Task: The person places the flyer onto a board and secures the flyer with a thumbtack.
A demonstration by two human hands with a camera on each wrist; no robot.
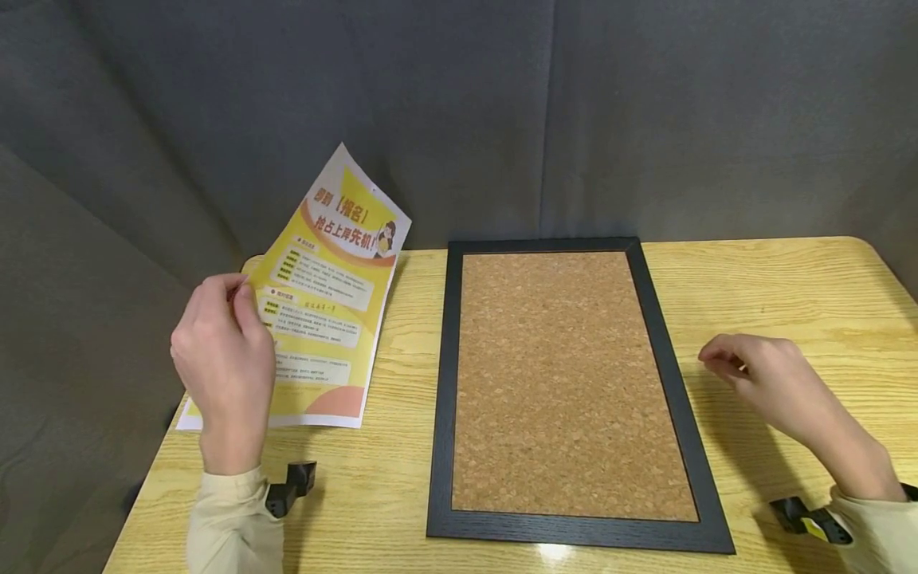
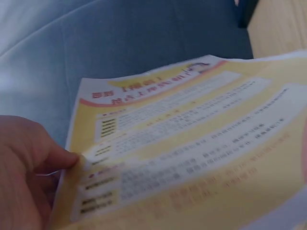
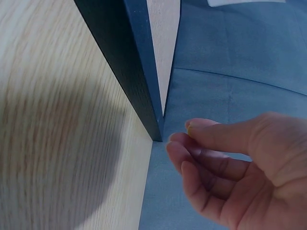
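- Flyer (image 1: 326,299): one, yellow, pinched at its edge by left hand (image 1: 222,355).
- Cork board (image 1: 566,383): one, black-framed, flat on table (image 1: 789,279).
- Right hand (image 1: 760,379): loosely curled, holding nothing.
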